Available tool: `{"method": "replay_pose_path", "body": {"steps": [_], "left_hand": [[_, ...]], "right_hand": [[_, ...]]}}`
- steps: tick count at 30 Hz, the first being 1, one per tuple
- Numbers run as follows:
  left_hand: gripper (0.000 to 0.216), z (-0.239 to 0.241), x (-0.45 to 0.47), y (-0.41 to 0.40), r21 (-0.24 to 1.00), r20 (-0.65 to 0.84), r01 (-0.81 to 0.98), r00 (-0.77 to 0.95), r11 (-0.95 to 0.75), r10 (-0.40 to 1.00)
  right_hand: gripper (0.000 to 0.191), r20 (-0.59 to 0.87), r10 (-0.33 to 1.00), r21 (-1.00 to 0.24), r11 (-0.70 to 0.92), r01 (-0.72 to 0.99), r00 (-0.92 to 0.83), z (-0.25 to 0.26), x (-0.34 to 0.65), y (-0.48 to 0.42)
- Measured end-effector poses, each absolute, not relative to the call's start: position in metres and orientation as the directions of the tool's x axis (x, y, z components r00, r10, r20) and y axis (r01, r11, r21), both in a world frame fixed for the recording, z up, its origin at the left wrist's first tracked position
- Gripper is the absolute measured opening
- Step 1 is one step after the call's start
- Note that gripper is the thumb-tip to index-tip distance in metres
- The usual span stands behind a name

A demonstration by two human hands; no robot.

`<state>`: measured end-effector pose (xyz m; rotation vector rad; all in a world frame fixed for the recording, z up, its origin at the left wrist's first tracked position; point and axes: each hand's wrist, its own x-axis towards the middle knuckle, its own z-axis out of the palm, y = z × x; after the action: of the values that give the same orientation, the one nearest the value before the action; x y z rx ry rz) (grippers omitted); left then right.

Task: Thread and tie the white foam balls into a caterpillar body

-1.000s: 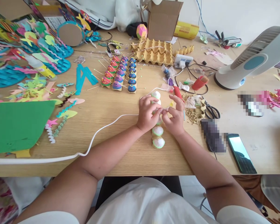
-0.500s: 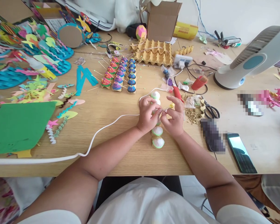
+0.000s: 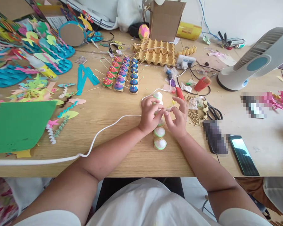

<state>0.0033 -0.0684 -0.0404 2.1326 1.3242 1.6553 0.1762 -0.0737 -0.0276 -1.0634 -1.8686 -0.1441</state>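
Standing in a row on the light wood-grain surface [image 3: 122,150], centred before the person: small cups with white domed tops and pale green rims [image 3: 159,131], partly hidden beneath both hands. Raised above the row, nearly touching: left hand [image 3: 149,114], with thumb and fingertips brought together, and right hand [image 3: 178,122], with thumb and curled fingers close to the left ones. Glimpsed between them, a tiny pale scrap [image 3: 169,109]; cannot tell which fingers, if any, grip it.

Compared with half a second ago, shifted very slightly apart at the right hand, with a straighter right thumb; unmoved in the row below.

To the right, black-handled scissors [image 3: 214,112] and a red cylinder [image 3: 202,83]. To the left, a green sheet [image 3: 23,127]. Farther back, three lines of red, purple and blue painted cups [image 3: 119,86], then tan moulded egg trays [image 3: 160,58].
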Motion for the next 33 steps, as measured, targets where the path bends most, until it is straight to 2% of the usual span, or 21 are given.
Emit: {"method": "replay_pose_path", "body": {"steps": [7,12,17,20,26,33], "left_hand": [[0.026,-0.039,0.000,-0.066,0.438,0.788,0.646,0.059,-0.625,0.613],[0.026,-0.037,-0.001,-0.068,0.419,0.746,0.679,0.120,-0.602,0.655],[0.023,-0.035,-0.001,-0.072,0.328,0.758,0.697,0.209,-0.638,0.618],[0.025,-0.034,-0.001,-0.073,0.281,0.753,0.707,0.256,-0.649,0.606],[0.028,-0.032,-0.001,-0.075,0.195,0.801,0.737,0.261,-0.647,0.539],[0.029,-0.029,-0.001,-0.076,0.215,0.850,0.697,0.212,-0.684,0.483]], "right_hand": [[0.018,0.801,0.566,-0.231,0.590,0.773,-0.193,-0.031,0.179,-0.068],[0.013,0.794,0.562,-0.198,0.601,0.774,-0.233,-0.034,0.182,-0.065],[0.013,0.849,0.447,-0.082,0.636,0.767,-0.280,-0.030,0.180,-0.066],[0.015,0.851,0.424,-0.048,0.651,0.758,-0.309,-0.027,0.180,-0.067],[0.018,0.824,0.472,-0.115,0.680,0.724,-0.312,-0.023,0.181,-0.069],[0.023,0.864,0.422,-0.135,0.719,0.682,-0.274,-0.018,0.174,-0.072]]}}
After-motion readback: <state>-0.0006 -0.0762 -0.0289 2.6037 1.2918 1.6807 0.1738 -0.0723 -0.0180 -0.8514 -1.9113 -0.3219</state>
